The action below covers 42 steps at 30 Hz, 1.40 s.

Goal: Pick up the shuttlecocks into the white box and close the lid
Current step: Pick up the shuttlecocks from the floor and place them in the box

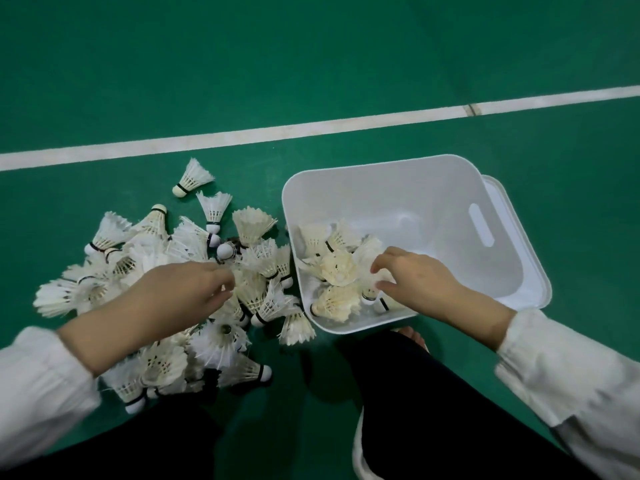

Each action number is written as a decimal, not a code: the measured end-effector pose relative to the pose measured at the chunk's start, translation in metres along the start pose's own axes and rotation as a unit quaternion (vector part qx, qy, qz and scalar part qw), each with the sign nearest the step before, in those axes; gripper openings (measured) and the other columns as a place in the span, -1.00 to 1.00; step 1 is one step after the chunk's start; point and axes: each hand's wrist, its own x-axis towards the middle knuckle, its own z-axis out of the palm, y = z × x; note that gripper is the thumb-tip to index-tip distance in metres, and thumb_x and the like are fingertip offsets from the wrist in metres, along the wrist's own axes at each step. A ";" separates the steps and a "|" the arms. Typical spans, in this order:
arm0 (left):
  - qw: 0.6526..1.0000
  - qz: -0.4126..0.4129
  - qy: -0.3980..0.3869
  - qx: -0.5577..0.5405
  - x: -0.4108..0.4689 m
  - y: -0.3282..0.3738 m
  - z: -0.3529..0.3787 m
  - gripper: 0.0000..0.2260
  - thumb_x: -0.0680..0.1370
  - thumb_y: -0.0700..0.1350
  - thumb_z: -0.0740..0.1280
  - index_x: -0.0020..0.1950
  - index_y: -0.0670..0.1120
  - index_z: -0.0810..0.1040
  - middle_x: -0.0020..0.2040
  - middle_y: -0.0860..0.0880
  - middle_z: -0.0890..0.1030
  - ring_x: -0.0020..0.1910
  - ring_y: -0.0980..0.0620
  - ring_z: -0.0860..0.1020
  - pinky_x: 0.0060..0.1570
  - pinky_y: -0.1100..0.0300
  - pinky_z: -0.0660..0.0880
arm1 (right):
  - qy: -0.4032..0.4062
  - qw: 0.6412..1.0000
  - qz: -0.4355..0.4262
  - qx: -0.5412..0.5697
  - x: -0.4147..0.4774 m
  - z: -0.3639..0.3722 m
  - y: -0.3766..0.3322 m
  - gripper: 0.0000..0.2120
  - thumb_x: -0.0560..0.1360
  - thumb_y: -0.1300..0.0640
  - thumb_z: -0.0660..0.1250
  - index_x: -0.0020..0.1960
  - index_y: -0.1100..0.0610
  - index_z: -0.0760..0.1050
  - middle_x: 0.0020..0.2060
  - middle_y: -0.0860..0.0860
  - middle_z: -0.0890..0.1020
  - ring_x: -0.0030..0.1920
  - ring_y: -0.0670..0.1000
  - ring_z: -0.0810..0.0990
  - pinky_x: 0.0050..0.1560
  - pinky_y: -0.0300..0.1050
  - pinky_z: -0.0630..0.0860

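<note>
A big pile of white feather shuttlecocks (166,271) lies on the green floor at the left. To its right stands the white box (408,188), open, with several shuttlecocks (337,271) in its near left corner. My left hand (180,296) hovers over the middle of the pile, its fingertips and thumb drawn together on the feathers of a shuttlecock. My right hand (412,278) is inside the box just above the shuttlecocks, fingers loosely spread and holding nothing. The white lid (540,282) lies under the box's right side and sticks out there.
A white court line (311,128) crosses the green floor beyond the pile and the box. My legs in dark trousers (433,410) fill the bottom of the view, close to the box's near edge. One shuttlecock (192,180) lies apart, behind the pile.
</note>
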 end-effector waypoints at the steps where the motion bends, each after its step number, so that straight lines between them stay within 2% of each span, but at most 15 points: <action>1: 1.000 0.002 0.015 -0.003 0.000 -0.001 0.001 -0.79 0.60 0.09 0.07 0.13 0.10 0.42 0.03 0.17 0.51 -0.10 0.17 0.49 -0.30 0.33 0.36 | 0.008 1.000 -0.013 -0.017 -0.003 -0.010 -0.006 -0.73 0.55 0.04 0.18 0.24 0.02 0.42 0.22 -0.05 0.45 0.06 0.08 0.56 -0.05 -0.08 0.43; 4: 0.998 -0.003 0.050 -0.025 -0.005 -0.003 0.005 -0.81 0.59 0.08 0.08 0.09 0.09 0.43 0.00 0.17 0.53 -0.15 0.16 0.46 -0.40 0.36 0.25 | 0.042 0.996 -0.066 -0.034 -0.009 -0.044 -0.034 -0.75 0.56 0.05 0.16 0.22 0.02 0.43 0.17 -0.06 0.50 0.02 0.03 0.56 -0.09 -0.11 0.40; 9: 0.993 -0.064 0.050 -0.084 -0.024 -0.017 0.019 -0.80 0.59 0.05 0.11 0.10 0.07 0.46 0.01 0.13 0.55 -0.09 0.12 0.51 -0.26 0.24 0.45 | 0.047 0.981 -0.191 -0.004 0.000 -0.062 -0.114 -0.79 0.56 0.11 0.16 0.16 0.06 0.45 0.06 -0.03 0.56 -0.04 -0.02 0.53 -0.09 -0.16 0.44; 11: 0.988 -0.095 0.052 -0.106 -0.033 -0.025 0.026 -0.81 0.58 0.06 0.12 0.09 0.07 0.47 0.00 0.11 0.55 -0.10 0.11 0.51 -0.21 0.18 0.50 | 0.022 0.975 -0.221 -0.027 0.018 -0.044 -0.148 -0.78 0.56 0.16 0.14 0.17 0.11 0.43 0.06 0.04 0.54 0.01 0.06 0.54 -0.05 -0.07 0.51; 13: 0.982 -0.123 0.059 -0.130 -0.038 -0.031 0.032 -0.82 0.57 0.05 0.14 0.07 0.06 0.48 -0.02 0.08 0.56 -0.10 0.08 0.52 -0.19 0.12 0.51 | 0.000 0.968 -0.239 -0.072 0.042 -0.017 -0.175 -0.78 0.54 0.22 0.14 0.16 0.17 0.41 0.06 0.10 0.52 0.04 0.14 0.53 -0.12 -0.05 0.47; 15: 0.977 -0.143 0.065 -0.147 -0.041 -0.034 0.037 -0.83 0.57 0.03 0.15 0.05 0.04 0.48 -0.03 0.05 0.57 -0.09 0.05 0.52 -0.19 0.08 0.50 | -0.015 0.969 -0.228 -0.092 0.066 0.009 -0.194 -0.78 0.52 0.27 0.16 0.15 0.21 0.38 0.06 0.13 0.49 0.06 0.16 0.52 -0.18 -0.05 0.38; 20: 0.970 -0.134 0.074 -0.189 -0.045 -0.033 0.050 -0.81 0.57 0.05 0.15 0.06 0.03 0.48 0.00 0.06 0.56 -0.08 0.05 0.51 -0.16 0.10 0.48 | 0.010 0.988 -0.139 -0.064 0.101 0.034 -0.209 -0.66 0.49 0.35 0.16 0.25 0.21 0.33 0.17 0.14 0.45 0.09 0.19 0.53 -0.11 0.02 0.46; 23: 0.967 -0.115 0.058 -0.222 -0.044 -0.023 0.060 -0.70 0.55 0.16 0.15 0.15 0.02 0.45 0.09 0.08 0.54 -0.02 0.08 0.51 -0.08 0.13 0.48 | 0.058 0.994 -0.090 -0.028 0.107 0.035 -0.200 -0.61 0.45 0.38 0.18 0.26 0.20 0.33 0.12 0.11 0.46 -0.09 0.14 0.56 -0.22 -0.01 0.52; 26: 0.969 -0.108 0.011 -0.222 -0.038 -0.015 0.073 -0.56 0.50 0.26 0.17 0.26 0.04 0.37 0.24 0.09 0.46 0.12 0.07 0.49 0.05 0.08 0.50 | 0.033 0.996 -0.067 -0.049 0.110 0.036 -0.186 -0.62 0.47 0.33 0.20 0.28 0.25 0.31 0.15 0.16 0.43 -0.02 0.18 0.55 -0.15 -0.04 0.45; 28: 0.971 -0.101 -0.005 -0.218 -0.034 -0.013 0.083 -0.60 0.52 0.20 0.20 0.28 0.05 0.37 0.25 0.07 0.44 0.16 0.04 0.47 0.03 0.07 0.50 | -0.030 0.996 -0.073 -0.048 0.113 0.039 -0.181 -0.73 0.51 0.27 0.18 0.20 0.27 0.37 0.12 0.18 0.49 0.01 0.15 0.54 -0.07 -0.07 0.42; 30: 0.976 -0.080 0.000 -0.204 -0.033 -0.012 0.089 -0.72 0.56 0.07 0.19 0.23 0.02 0.43 0.22 0.04 0.46 0.15 0.00 0.47 -0.04 0.11 0.47 | -0.061 0.994 -0.077 -0.047 0.114 0.041 -0.180 -0.83 0.52 0.27 0.16 0.09 0.24 0.42 0.02 0.17 0.56 -0.04 0.11 0.53 -0.11 -0.11 0.38; 35: 0.965 -0.092 0.047 -0.241 -0.042 -0.020 0.077 -0.83 0.58 -0.06 0.18 0.08 -0.05 0.50 0.03 0.01 0.55 0.02 -0.02 0.51 -0.05 0.07 0.49 | 0.003 0.991 -0.112 -0.069 0.110 0.031 -0.187 -0.88 0.50 0.32 0.15 -0.05 0.22 0.45 -0.11 0.15 0.58 -0.09 0.15 0.57 -0.11 -0.05 0.49; 38: 0.938 -0.149 0.103 -0.297 -0.054 -0.039 0.060 -0.92 0.58 -0.10 0.20 -0.07 -0.03 0.48 -0.14 0.07 0.54 -0.14 0.06 0.54 -0.12 0.22 0.49 | 0.037 0.987 -0.154 -0.017 0.102 0.019 -0.194 -0.89 0.52 0.24 0.16 -0.10 0.21 0.46 -0.16 0.10 0.57 -0.15 0.14 0.56 -0.12 0.08 0.56; 40: 0.928 -0.196 0.102 -0.300 -0.062 -0.060 0.052 -0.92 0.58 -0.16 0.19 -0.02 -0.03 0.46 -0.14 0.07 0.55 -0.18 0.09 0.53 -0.19 0.32 0.45 | 0.035 0.983 -0.180 0.007 0.096 0.013 -0.200 -0.88 0.53 0.20 0.17 -0.06 0.17 0.48 -0.11 0.04 0.53 -0.13 0.10 0.55 -0.11 0.07 0.55; 42: 0.927 -0.229 0.061 -0.290 -0.066 -0.080 0.047 -0.75 0.55 -0.27 0.22 0.19 -0.04 0.42 -0.01 0.00 0.57 -0.13 0.07 0.55 -0.18 0.27 0.48 | 0.034 0.980 -0.197 0.009 0.092 0.010 -0.208 -0.87 0.55 0.16 0.17 0.00 0.14 0.48 -0.09 -0.01 0.49 -0.11 0.05 0.51 -0.10 0.00 0.53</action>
